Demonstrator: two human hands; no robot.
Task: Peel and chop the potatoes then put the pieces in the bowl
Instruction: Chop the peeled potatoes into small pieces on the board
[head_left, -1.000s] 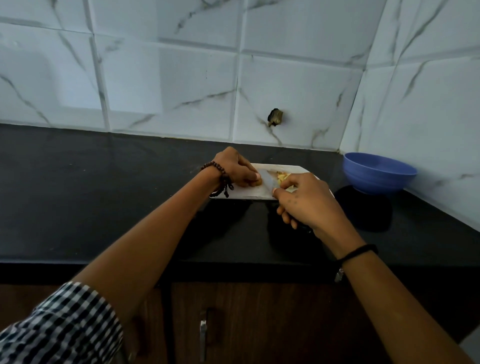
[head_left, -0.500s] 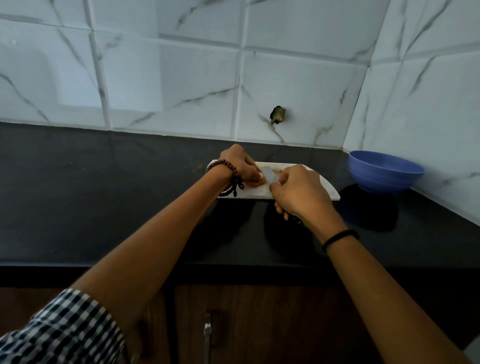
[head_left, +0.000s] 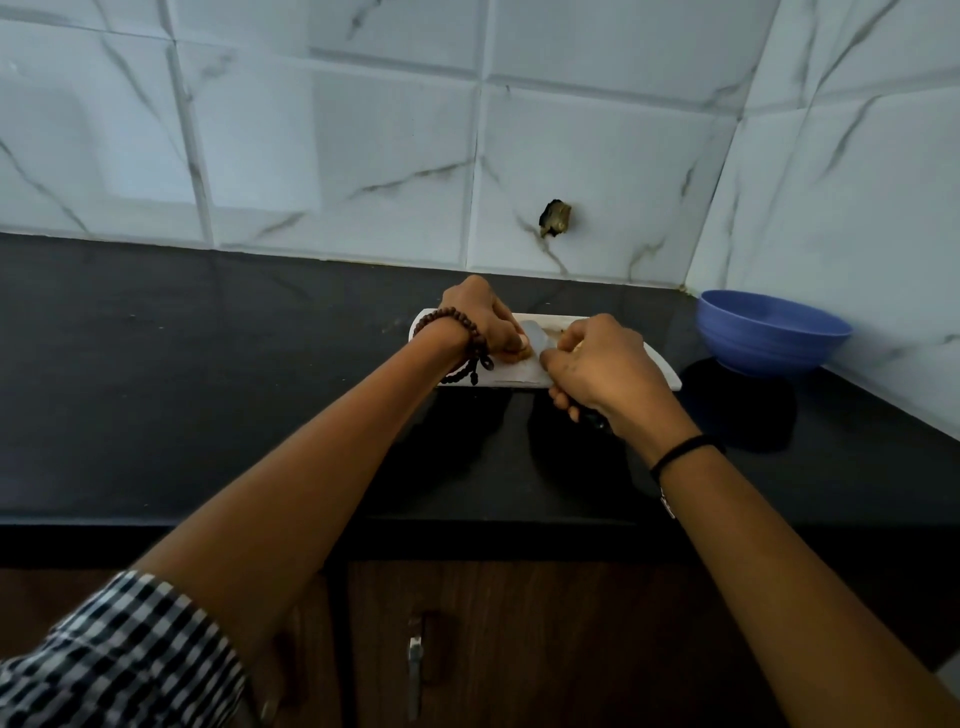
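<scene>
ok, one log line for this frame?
phase: chopping | left hand: holds potato on board | right hand: grips knife, blade beside potato | bowl: right of board

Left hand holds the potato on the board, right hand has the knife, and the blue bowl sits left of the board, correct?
Not quite: the bowl sits right of the board, near the wall corner, as the head view shows. The rest stands: the left hand holds the potato on the board and the right hand has the knife.
</scene>
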